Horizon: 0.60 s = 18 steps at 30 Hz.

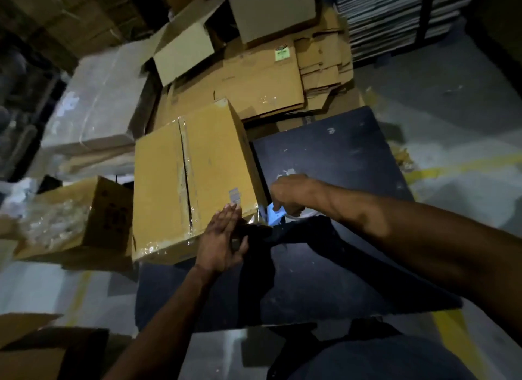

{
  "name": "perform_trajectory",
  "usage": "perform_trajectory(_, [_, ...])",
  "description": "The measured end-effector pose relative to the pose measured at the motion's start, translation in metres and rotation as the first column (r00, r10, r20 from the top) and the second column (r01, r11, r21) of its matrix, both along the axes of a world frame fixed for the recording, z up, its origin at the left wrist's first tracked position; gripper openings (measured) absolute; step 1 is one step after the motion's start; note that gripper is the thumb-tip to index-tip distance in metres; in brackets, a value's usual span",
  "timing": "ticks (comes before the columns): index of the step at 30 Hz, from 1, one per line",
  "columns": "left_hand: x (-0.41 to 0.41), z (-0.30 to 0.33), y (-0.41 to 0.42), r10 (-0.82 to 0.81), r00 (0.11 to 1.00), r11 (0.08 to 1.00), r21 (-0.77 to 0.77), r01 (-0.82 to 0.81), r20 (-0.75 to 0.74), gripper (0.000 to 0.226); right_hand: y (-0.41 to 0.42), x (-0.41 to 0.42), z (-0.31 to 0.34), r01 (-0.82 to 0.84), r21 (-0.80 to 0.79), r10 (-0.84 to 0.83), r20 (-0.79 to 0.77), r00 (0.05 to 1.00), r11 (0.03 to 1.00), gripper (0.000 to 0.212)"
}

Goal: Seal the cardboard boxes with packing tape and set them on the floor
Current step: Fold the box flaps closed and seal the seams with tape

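A closed brown cardboard box (195, 179) lies on the left part of a dark table (324, 266), with clear tape along its centre seam. My left hand (223, 238) presses flat with straight fingers on the box's near right corner. My right hand (291, 194) grips a light blue tape dispenser (274, 216) against the box's right side near that corner. Shiny clear tape wraps the box's near edge.
An open box with plastic wrap (73, 218) stands left of the table. Flattened cardboard (262, 83) is stacked behind the table, and wrapped bundles (96, 102) sit at the far left. Another box (31, 348) is at the bottom left. Grey floor with yellow lines (457, 167) lies right.
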<state>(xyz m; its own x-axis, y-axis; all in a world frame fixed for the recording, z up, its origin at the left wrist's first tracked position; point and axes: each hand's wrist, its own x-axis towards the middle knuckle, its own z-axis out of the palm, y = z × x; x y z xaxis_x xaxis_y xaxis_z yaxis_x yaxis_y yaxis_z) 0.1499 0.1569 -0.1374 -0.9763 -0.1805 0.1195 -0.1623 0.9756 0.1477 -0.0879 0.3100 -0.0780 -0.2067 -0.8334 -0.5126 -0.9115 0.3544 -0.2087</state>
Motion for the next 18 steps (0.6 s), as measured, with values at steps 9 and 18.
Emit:
perform_trajectory(9, [-0.023, 0.054, 0.013, -0.012, 0.978, 0.982, -0.183, 0.051, 0.206, 0.074, 0.015, 0.009, -0.035, -0.027, 0.130, 0.051, -0.188, 0.981, 0.991, 0.038])
perform_trajectory(18, [-0.049, 0.048, -0.047, -0.269, 0.926, 0.955, -0.051, 0.293, 0.265, 0.048, 0.076, -0.070, -0.054, 0.135, 0.136, -0.162, 0.208, 0.965, 0.981, 0.042])
